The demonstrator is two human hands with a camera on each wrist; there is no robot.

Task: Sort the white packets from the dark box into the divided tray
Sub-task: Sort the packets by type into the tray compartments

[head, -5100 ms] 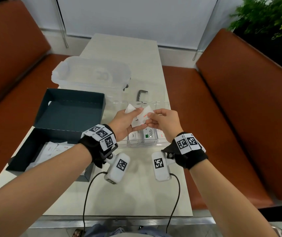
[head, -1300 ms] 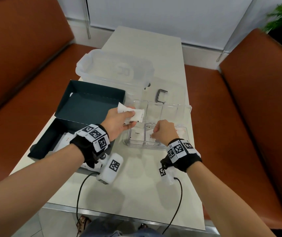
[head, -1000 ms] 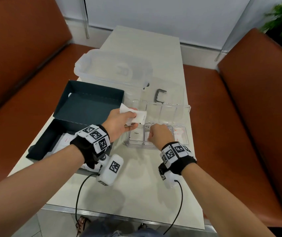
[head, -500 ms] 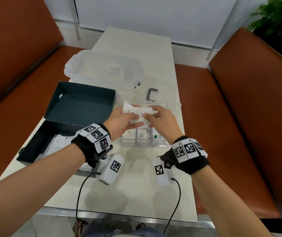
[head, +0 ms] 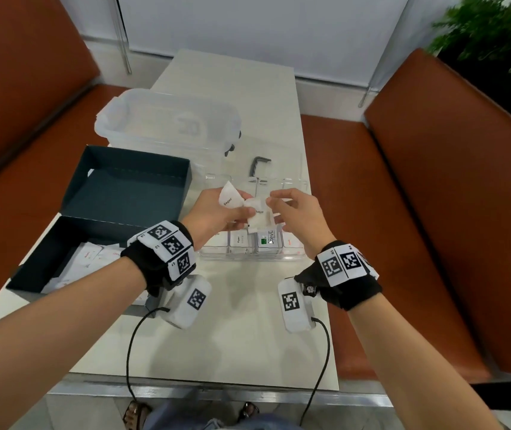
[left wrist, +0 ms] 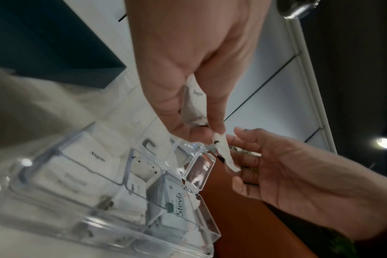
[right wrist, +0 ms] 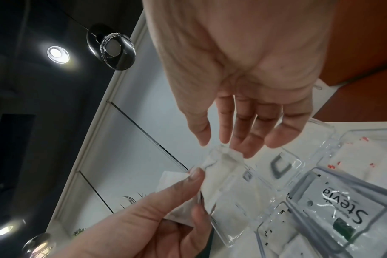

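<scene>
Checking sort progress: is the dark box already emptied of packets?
No, white packets lie inside the dark box in the head view.

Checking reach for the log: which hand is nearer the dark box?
Left. The left hand holds sugar packets just right of the dark box; the right hand is farther right, over the divided tray.

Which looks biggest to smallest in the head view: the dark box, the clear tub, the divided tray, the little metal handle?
1. dark box
2. clear tub, though it sits farther away
3. divided tray
4. metal handle
</scene>
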